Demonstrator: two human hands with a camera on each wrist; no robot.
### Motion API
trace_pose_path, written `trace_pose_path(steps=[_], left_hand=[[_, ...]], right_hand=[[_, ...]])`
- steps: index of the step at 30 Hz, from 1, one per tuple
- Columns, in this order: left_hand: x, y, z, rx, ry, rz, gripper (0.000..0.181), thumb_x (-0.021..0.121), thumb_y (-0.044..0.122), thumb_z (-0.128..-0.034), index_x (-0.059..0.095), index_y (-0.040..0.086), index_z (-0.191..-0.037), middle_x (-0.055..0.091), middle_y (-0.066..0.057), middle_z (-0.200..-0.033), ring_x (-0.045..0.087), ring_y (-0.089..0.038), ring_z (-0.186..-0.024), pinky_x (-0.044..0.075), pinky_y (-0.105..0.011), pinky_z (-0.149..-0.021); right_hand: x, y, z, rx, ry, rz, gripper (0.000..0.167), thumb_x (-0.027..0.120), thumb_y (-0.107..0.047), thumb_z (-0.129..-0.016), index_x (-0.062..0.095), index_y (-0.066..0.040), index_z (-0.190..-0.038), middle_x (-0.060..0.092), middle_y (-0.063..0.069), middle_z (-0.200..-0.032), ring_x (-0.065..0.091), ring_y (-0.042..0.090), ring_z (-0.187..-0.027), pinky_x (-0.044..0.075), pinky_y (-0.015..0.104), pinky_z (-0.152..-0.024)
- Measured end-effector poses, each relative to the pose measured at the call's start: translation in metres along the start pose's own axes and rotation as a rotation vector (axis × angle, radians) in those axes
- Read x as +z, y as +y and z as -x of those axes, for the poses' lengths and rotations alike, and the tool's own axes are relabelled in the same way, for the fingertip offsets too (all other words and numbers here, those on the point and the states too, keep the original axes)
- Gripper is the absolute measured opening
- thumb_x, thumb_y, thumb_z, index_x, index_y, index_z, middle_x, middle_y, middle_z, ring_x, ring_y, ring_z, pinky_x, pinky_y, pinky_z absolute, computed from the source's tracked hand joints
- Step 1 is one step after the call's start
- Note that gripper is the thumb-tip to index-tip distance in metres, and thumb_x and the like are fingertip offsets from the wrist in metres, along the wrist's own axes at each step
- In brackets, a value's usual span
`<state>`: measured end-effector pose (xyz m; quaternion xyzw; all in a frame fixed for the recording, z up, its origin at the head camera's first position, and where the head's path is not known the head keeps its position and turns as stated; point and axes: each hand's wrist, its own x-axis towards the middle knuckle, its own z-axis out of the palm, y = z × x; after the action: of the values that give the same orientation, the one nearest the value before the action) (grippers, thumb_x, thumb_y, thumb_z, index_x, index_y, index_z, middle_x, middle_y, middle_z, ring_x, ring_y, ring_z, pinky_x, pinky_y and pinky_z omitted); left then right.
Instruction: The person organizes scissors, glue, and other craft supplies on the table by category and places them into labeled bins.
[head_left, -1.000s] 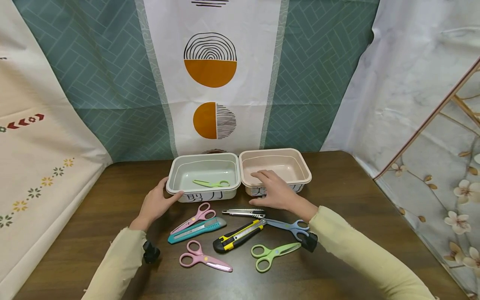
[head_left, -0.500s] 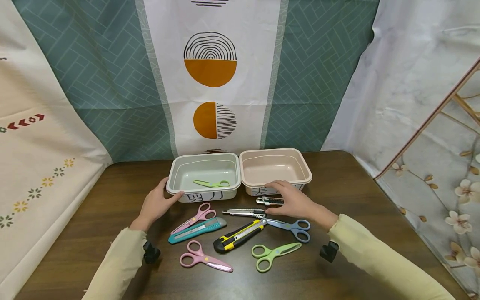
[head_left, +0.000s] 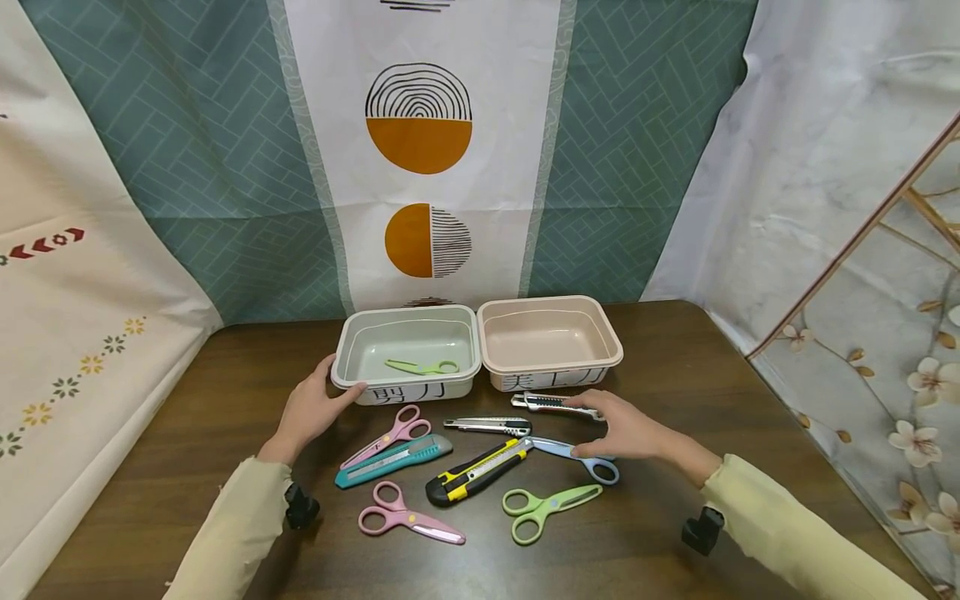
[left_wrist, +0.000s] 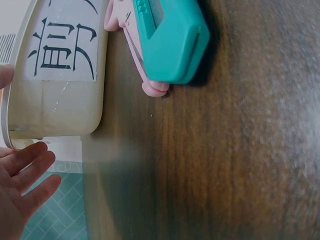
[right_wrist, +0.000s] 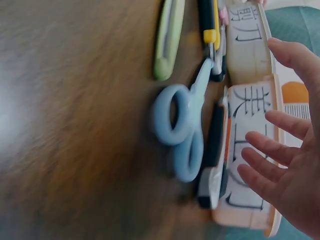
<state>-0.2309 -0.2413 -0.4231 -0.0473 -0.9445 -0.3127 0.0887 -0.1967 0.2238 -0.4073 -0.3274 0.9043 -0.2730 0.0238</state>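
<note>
My left hand [head_left: 307,412] rests at the left end of the pale green bin [head_left: 420,390], thumb at its front rim, fingers along its side. In the left wrist view those fingers [left_wrist: 42,192] are loosely extended. My right hand [head_left: 633,429] hovers with spread fingers over the blue scissors [head_left: 553,447] and a black-and-silver utility knife [head_left: 543,402], holding nothing. The right wrist view shows it apart from the scissors' handles [right_wrist: 189,112]. Inside the green bin lie small green scissors [head_left: 420,368]. A pink bin [head_left: 551,379] stands beside it.
In front of the bins lie a slim silver utility knife [head_left: 487,426], a black-and-yellow one [head_left: 476,473] and a teal one [head_left: 393,461]. Pink scissors [head_left: 401,430], more pink scissors [head_left: 412,517] and green scissors [head_left: 551,503] share the brown table [head_left: 187,467].
My right hand has moved from over the pink bin's front toward me and to the right, uncovering the black-and-silver utility knife. The left hand has stayed at the green bin.
</note>
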Motion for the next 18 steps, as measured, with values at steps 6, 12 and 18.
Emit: trace_pose_path(steps=[6, 12, 18], left_hand=[[0.0, 0.0, 0.001, -0.007, -0.002, 0.007, 0.083, 0.059, 0.053, -0.0815, 0.029, 0.0, -0.138, 0.047, -0.026, -0.127, 0.049, -0.04, -0.11, 0.038, -0.057, -0.087], [-0.001, -0.001, 0.0, -0.021, -0.014, 0.012, 0.085, 0.058, 0.054, -0.0813, 0.028, 0.0, -0.139, 0.044, -0.026, -0.13, 0.047, -0.041, -0.111, 0.037, -0.057, -0.088], [-0.001, 0.0, 0.0, -0.029, -0.019, 0.013, 0.085, 0.057, 0.054, -0.0814, 0.027, 0.001, -0.139, 0.044, -0.026, -0.13, 0.046, -0.041, -0.113, 0.036, -0.058, -0.088]], right_hand=[[0.001, 0.012, 0.013, 0.029, -0.04, -0.051, 0.067, 0.076, -0.04, -0.07, 0.054, -0.001, -0.121, 0.057, 0.01, -0.118, 0.052, 0.026, -0.106, 0.043, 0.044, -0.085], [0.004, 0.021, 0.022, 0.031, -0.053, -0.095, 0.06, 0.078, -0.036, -0.068, 0.057, -0.001, -0.114, 0.059, 0.007, -0.107, 0.055, 0.025, -0.095, 0.044, 0.036, -0.081], [0.008, 0.027, 0.029, 0.006, -0.04, -0.05, 0.054, 0.081, -0.032, -0.063, 0.061, -0.004, -0.104, 0.055, 0.002, -0.092, 0.052, 0.016, -0.083, 0.042, 0.027, -0.072]])
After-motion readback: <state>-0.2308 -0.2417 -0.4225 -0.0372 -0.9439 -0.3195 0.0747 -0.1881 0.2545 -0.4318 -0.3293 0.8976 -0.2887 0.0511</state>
